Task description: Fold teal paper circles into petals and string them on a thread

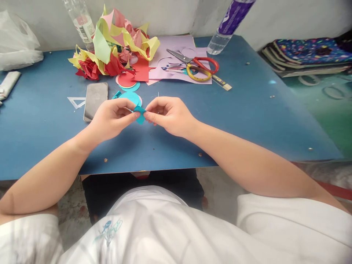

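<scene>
Phone (95, 99) beside left hand (111, 120), scissors (189, 59) beyond

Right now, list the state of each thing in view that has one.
Small blue paper: bent, pinched between left hand and right hand.
Scissors: lying down, blades look closed.
Phone: face up, screen dark.
Purple paper: cut into.
Paper scraps: crumpled, heaped.
Paper discs: cut out, overlapping.
Purple-labelled bottle: standing, cap out of frame.
Other bottle: standing.
Plastic bag: crumpled.
Set square: lying flat.
</scene>
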A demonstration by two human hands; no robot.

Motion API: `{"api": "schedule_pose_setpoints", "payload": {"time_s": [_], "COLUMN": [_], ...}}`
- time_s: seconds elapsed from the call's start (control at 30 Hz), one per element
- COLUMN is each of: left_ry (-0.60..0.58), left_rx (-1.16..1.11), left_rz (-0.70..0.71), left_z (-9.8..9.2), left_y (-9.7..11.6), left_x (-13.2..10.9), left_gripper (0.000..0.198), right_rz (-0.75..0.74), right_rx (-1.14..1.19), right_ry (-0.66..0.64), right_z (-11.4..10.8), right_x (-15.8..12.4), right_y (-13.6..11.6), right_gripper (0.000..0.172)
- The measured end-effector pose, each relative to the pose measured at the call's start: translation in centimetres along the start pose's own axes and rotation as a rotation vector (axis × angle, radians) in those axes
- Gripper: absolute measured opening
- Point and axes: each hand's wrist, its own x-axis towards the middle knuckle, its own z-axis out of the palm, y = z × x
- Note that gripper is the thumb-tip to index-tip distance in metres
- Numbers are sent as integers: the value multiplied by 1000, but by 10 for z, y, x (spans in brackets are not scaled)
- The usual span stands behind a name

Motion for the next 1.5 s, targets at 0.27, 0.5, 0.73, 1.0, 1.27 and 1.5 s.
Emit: {"api": "schedule_pose_setpoints", "payload": {"time_s": [0.27, 0.5, 0.73, 1.0, 1.27, 1.5], "left_ry": [34, 35, -17, 3, -42, -25], "left_rx": [45, -139, -278, -61, -140, -169], "left_rz": [50, -60, -217, 11, -7, 21], "left_z": [-1, -1, 2, 3, 2, 2], "left_y": [4, 1, 1, -2, 0, -3], "left_x": [-1, 1, 3, 0, -2, 1], "left_gripper": [27, 36, 51, 35, 35, 37], "right_rz": [-6, -1, -23, -34, -39, -43], "right_rx": [20, 50, 131, 145, 157, 154], "right_ry": [18, 58, 93, 46, 17, 79], "right_z": [2, 4, 4, 3, 4, 2], "right_x": [0, 0, 0, 2, 2, 4], "right_y": [2, 2, 5, 13, 11, 12], "right_gripper": [62, 56, 47, 50, 48, 55]}}
